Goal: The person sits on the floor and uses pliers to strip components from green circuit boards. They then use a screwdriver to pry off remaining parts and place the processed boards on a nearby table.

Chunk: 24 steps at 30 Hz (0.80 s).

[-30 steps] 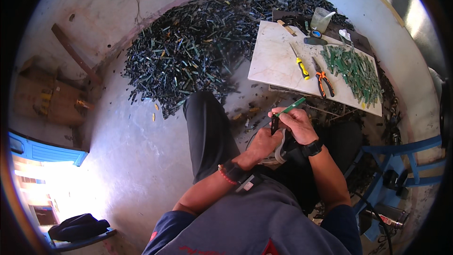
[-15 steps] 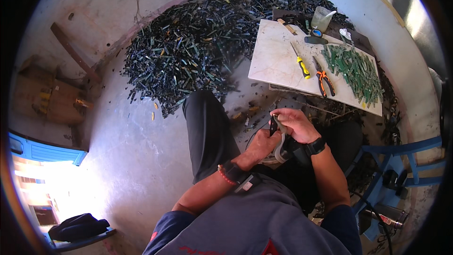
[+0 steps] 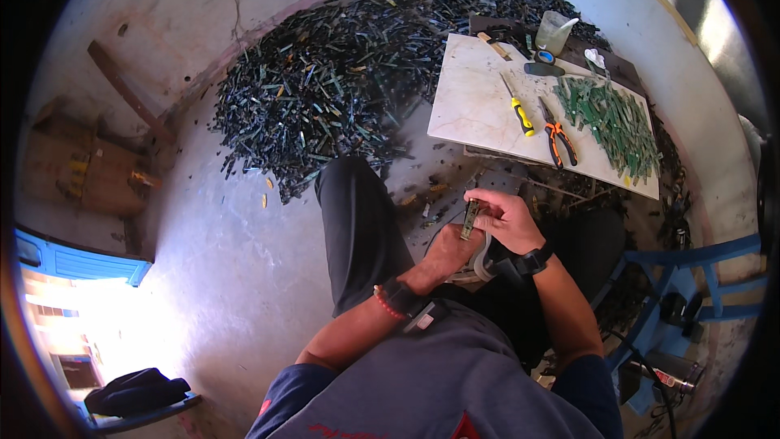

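Over my lap, both hands come together on a small narrow strip (image 3: 470, 219), dark with a greenish-gold face, like a slim circuit board. My left hand (image 3: 448, 250) is closed around its lower end. The fingers of my right hand (image 3: 505, 221) pinch it near the upper end, with the thumb bent inward. Just below the hands curves a pale grey band (image 3: 485, 258), partly hidden by them; I cannot make out what it belongs to.
A pale board (image 3: 479, 106) at the right bears a yellow screwdriver (image 3: 522, 116), orange-handled pliers (image 3: 556, 136) and a heap of green strips (image 3: 608, 123). Dark strips form a large pile (image 3: 325, 97) on the floor ahead. A blue chair (image 3: 691, 268) stands right.
The strip has turned from a black side to its greenish-gold face and tilts a little. My right hand has shifted its hold slightly; my left hand stays nearly in place.
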Available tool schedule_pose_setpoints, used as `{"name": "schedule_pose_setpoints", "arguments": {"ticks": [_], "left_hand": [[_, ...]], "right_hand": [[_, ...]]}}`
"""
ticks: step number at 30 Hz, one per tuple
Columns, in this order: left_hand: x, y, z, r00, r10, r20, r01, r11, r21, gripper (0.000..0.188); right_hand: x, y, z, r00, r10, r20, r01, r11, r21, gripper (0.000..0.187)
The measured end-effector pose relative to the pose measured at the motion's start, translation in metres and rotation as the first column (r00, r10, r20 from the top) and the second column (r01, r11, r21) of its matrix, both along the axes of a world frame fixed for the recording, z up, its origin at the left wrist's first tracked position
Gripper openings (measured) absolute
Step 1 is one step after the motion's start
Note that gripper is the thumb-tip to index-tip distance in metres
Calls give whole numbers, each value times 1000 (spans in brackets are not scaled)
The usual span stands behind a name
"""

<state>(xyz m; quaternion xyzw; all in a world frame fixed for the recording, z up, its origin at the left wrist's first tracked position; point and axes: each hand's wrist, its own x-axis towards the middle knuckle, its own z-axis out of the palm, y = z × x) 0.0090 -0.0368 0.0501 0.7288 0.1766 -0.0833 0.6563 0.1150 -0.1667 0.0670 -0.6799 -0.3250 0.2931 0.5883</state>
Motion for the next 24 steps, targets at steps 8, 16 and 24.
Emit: {"name": "schedule_pose_setpoints", "arguments": {"ticks": [8, 16, 24], "left_hand": [[8, -3, 14, 992, 41, -123, -42, 999, -5, 41], [12, -7, 12, 994, 31, -103, -35, 999, -36, 36], [14, -7, 26, 993, 23, -112, -29, 998, -49, 38]], "right_hand": [[-15, 16, 8, 872, -340, 352, 338, 938, 69, 13], [-10, 13, -4, 922, -369, 118, 359, 928, 99, 12], [-1, 11, -3, 907, -214, -362, 287, 944, 161, 16]]}}
